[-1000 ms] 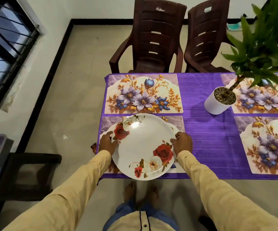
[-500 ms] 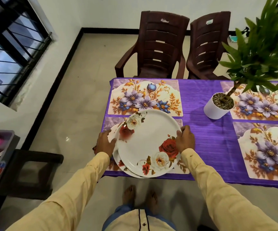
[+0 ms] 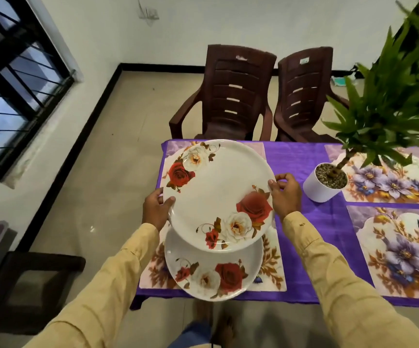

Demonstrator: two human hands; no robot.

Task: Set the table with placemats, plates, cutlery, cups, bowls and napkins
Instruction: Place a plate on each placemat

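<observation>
You held the raised plate (image 3: pixel 216 192), white with red and white roses, in mid-frame, your left hand (image 3: pixel 157 209) gripping its left rim and your right hand (image 3: pixel 285 194) its right. The second plate (image 3: pixel 213 275), a match, lay flat below it on the near placemat (image 3: pixel 271 270) at the lower edge of the desk (image 3: pixel 304 222). The far placemat (image 3: pixel 258 151) showed partly behind the raised plate.

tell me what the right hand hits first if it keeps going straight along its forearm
Likely the brown chair behind the far placemat; the right hand, gripping the raised plate, seems high enough to pass over that placemat, though depth is unclear.
</observation>
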